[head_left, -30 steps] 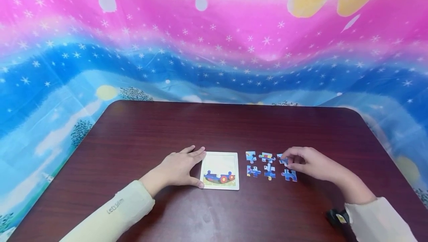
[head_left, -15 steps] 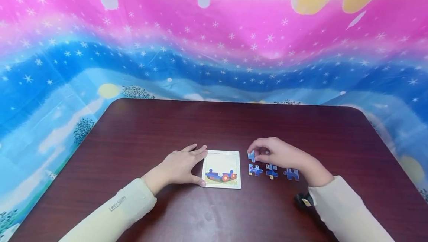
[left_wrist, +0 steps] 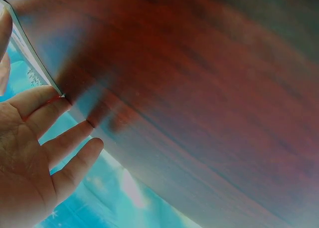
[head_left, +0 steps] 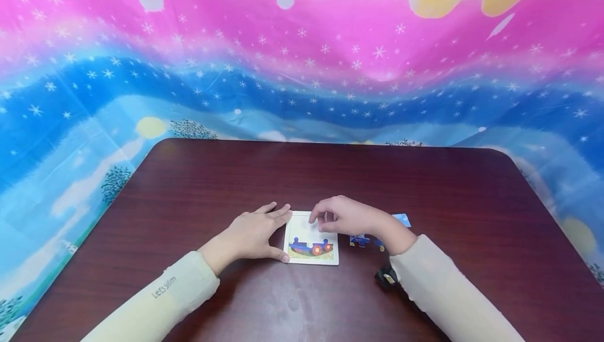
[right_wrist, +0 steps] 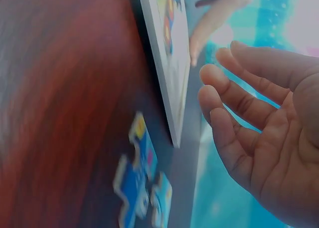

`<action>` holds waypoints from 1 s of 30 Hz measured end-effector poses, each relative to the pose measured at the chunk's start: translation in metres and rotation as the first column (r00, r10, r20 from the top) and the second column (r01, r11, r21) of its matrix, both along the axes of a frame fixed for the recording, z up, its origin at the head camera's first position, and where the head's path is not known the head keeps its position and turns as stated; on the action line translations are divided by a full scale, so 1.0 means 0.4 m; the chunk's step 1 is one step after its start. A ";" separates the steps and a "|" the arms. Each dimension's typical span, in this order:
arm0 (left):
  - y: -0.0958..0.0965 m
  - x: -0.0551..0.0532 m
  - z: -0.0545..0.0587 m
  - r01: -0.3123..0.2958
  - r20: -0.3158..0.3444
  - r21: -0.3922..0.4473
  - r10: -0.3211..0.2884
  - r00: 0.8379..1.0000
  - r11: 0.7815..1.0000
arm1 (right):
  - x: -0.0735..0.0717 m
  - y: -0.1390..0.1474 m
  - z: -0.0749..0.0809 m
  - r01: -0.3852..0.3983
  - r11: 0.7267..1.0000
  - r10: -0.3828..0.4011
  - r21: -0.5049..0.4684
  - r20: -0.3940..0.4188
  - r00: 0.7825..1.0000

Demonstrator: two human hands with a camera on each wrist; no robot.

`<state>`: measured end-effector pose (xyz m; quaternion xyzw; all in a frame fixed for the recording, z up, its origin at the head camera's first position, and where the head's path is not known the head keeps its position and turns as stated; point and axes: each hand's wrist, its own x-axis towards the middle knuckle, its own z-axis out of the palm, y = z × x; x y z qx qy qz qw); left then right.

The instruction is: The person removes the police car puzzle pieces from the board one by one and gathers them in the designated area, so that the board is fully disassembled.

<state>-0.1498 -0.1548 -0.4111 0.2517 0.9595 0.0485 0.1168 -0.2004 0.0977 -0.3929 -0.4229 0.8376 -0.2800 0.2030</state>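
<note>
A square white-rimmed puzzle tray [head_left: 313, 264] lies on the table, its lower part filled with blue, red and yellow pieces. My left hand [head_left: 250, 232] steadies its left side, fingers spread and fairly straight; the left wrist view shows the fingertips at the tray's edge. Over the tray's upper right hovers my right hand [head_left: 351, 218], fingers loosely bent. In the right wrist view no piece shows between those fingers. Loose jigsaw pieces lie right of the tray: a light-blue piece [head_left: 402, 220] and a blue piece [head_left: 359, 241] show, while the right hand and forearm hide others.
The dark red wooden table [head_left: 302, 174] reaches back to a pink and blue patterned cloth [head_left: 302, 59]. A small black device [head_left: 387, 277] sits at the right cuff. Jigsaw pieces [right_wrist: 144, 153] lie close beside the tray in the right wrist view.
My right hand has travelled left from the far-right loose pieces, across the pieces, to above the tray. My left hand and the tray stay put.
</note>
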 end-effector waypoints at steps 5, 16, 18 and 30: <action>-0.001 0.000 0.003 0.007 -0.005 0.000 -0.007 1.000 1.000 | 0.005 -0.039 -0.011 -0.047 0.999 0.047 0.008 0.033 0.998; -0.004 0.000 0.004 0.009 -0.001 0.006 -0.009 1.000 1.000 | 0.013 -0.086 -0.035 -0.079 0.996 0.078 0.039 0.039 0.996; -0.005 0.000 0.003 0.009 -0.004 0.007 -0.009 1.000 1.000 | 0.014 -0.089 -0.038 -0.075 0.996 0.073 0.048 0.044 0.996; -0.005 0.001 -0.002 0.005 -0.002 0.009 -0.005 1.000 1.000 | 0.030 -0.100 -0.044 -0.045 0.996 0.041 0.083 0.046 0.998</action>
